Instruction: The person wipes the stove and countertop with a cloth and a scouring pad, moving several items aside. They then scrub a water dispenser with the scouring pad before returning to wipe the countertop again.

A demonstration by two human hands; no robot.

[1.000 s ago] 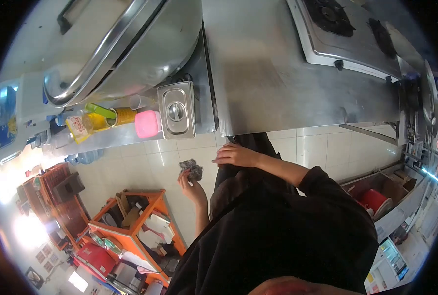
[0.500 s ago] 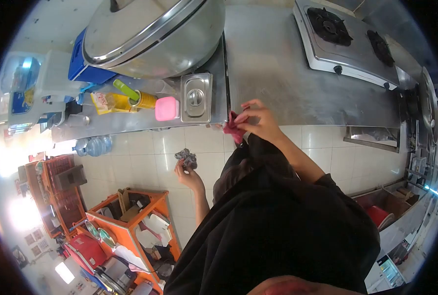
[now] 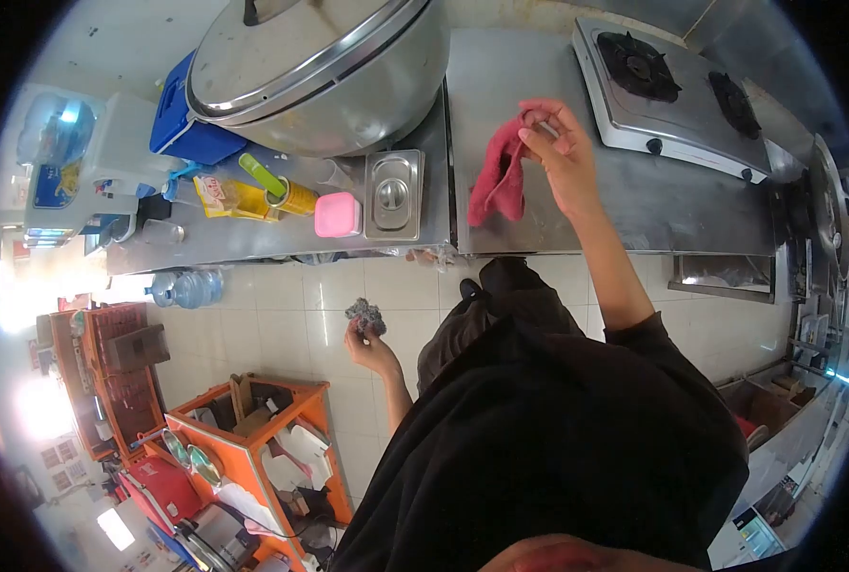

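Note:
My left hand (image 3: 371, 349) is closed on a grey scouring pad (image 3: 364, 316), held over the tiled floor, away from the counter. A red cloth (image 3: 500, 181) hangs from the fingers of my right hand (image 3: 560, 153), which pinches it by its upper end above the steel counter (image 3: 539, 205). The cloth's lower end is near the counter's front edge. To the right of my right hand stands a two-burner gas stove (image 3: 667, 95).
On the left counter stand a big lidded pot (image 3: 348, 105), a lidded steel container (image 3: 393, 195), a pink box (image 3: 337, 214), a yellow can (image 3: 297, 198) and a blue box (image 3: 181, 124). An orange cabinet (image 3: 243, 448) stands at lower left.
My right hand has moved up and right over the counter with the red cloth, which now hangs down more spread out. My left hand still holds the scouring pad, little moved.

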